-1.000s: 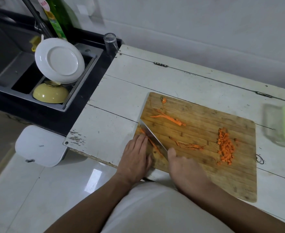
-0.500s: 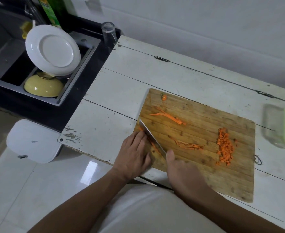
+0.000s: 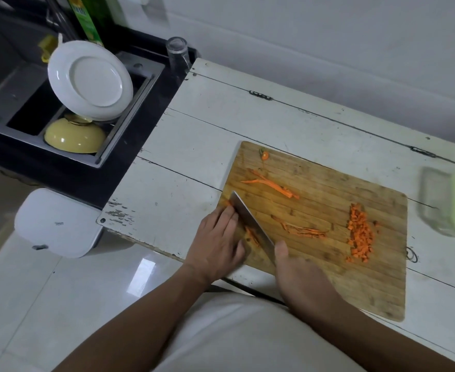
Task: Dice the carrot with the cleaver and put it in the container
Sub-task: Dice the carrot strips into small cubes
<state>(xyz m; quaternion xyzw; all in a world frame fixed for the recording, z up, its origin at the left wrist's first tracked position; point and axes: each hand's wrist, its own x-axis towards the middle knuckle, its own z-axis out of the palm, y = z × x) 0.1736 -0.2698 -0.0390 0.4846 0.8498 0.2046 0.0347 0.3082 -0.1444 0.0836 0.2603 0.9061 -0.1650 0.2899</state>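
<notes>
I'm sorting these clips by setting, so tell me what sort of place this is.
Most likely a home kitchen. A sink on the left holds a white plate and an upturned yellow bowl, and a wooden cutting board with diced carrot lies on the worn white counter.

Your right hand (image 3: 298, 272) covers the handle of the cleaver (image 3: 250, 224), so your grip on it cannot be read. Your left hand (image 3: 218, 242) hides most of the carrot strips (image 3: 251, 234) beneath its fingers. The container (image 3: 451, 202) is motion-blurred and cut by the right edge. The green bottle (image 3: 87, 17) runs off the top edge.
</notes>
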